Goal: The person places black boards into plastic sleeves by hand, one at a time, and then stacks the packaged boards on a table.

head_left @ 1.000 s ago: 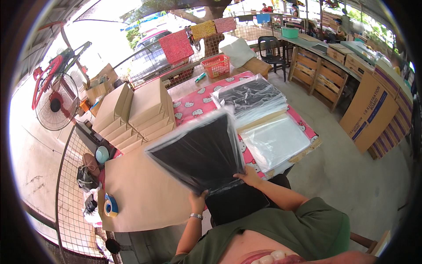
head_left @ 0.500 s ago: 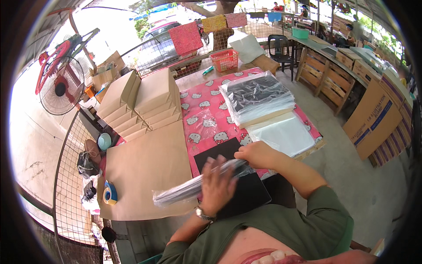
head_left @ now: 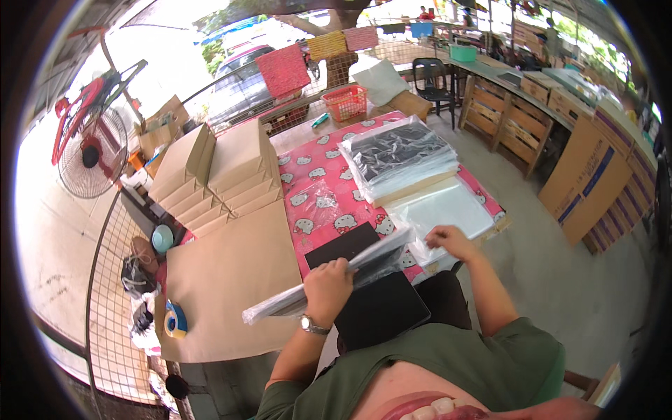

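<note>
Nearest the body, a black board (head_left: 383, 311) lies flat in front of the green shirt (head_left: 420, 364). Just above it, the left hand (head_left: 329, 287) is closed around a flat plastic-wrapped pack (head_left: 280, 301), fingers folded over its upper edge. The pack is held almost edge-on, slanting from low at left to higher at right, over the near edge of the bench (head_left: 297, 142), and it hides parts of what lies behind. The right hand (head_left: 452, 242) is near the pack's right end, fingers half curled; whether it pinches anything cannot be told.

To the left, a brown sheet (head_left: 231, 287) covers the near bench, with a tape roll (head_left: 175, 320) at its left edge. Beyond the pack, a second black board (head_left: 343, 245) lies on the pink cloth (head_left: 318, 164), partly covered by the pack. Clear sleeves (head_left: 451, 210) lie beyond the right hand, and a stack of wrapped boards (head_left: 399, 150) stands behind them. Folded cartons (head_left: 241, 161) are piled at left. Farther off are a red basket (head_left: 345, 105), a fan (head_left: 91, 155) and a black chair (head_left: 430, 80).
</note>
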Motion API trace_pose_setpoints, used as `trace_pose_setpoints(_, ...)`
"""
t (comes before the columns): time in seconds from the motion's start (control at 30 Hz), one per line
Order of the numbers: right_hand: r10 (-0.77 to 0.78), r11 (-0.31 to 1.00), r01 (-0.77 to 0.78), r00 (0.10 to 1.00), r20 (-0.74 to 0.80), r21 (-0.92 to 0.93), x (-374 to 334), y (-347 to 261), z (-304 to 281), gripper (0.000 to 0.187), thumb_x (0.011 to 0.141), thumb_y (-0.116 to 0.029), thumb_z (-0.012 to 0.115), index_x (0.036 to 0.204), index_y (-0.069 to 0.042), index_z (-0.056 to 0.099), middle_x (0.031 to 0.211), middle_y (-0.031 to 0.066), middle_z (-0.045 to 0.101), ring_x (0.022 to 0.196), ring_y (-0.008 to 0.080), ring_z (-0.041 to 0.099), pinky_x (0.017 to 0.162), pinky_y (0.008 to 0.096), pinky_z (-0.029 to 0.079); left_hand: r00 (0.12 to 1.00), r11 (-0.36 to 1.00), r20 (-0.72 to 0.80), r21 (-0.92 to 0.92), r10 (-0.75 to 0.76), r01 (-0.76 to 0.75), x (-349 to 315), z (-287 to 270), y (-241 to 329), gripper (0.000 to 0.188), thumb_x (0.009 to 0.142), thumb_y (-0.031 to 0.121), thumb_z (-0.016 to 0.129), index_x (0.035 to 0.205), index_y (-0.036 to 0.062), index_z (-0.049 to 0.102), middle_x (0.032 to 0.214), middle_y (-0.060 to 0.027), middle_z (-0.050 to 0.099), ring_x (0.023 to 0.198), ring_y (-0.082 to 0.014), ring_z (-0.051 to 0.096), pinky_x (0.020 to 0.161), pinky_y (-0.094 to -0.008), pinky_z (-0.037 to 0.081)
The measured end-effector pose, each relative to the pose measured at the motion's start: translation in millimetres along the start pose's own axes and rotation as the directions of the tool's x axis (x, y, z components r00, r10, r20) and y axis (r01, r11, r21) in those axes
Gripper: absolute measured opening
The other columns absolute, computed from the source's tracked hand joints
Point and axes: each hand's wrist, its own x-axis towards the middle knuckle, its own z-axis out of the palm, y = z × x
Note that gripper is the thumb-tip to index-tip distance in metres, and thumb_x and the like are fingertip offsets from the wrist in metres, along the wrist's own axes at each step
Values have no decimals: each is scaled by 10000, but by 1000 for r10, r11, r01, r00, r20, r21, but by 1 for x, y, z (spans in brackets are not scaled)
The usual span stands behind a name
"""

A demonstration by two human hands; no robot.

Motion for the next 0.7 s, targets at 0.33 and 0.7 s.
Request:
trace_pose_setpoints(0.33,-338,634,491,871,-356,597,-16,-122,38,806,756,-148,720,1374,15,229,1312,129,414,1192,225,419,1019,344,317,827,445,-185,-892,-530,85,9,-63,-2,197,766,72,715,914,-29,633,763,-54,634,709,-111,556,697,-258,449)
trace_pose_setpoints(0.7,-510,730,576,817,-267,368,7,-189,42,495,761,-110,733,1195,-32,508,1096,60,584,1020,140,532,900,272,402,845,137,-164,-985,-509,-108,10,-49,-49,334,788,15,662,1099,-34,549,1059,-108,611,964,-190,575,894,-314,430)
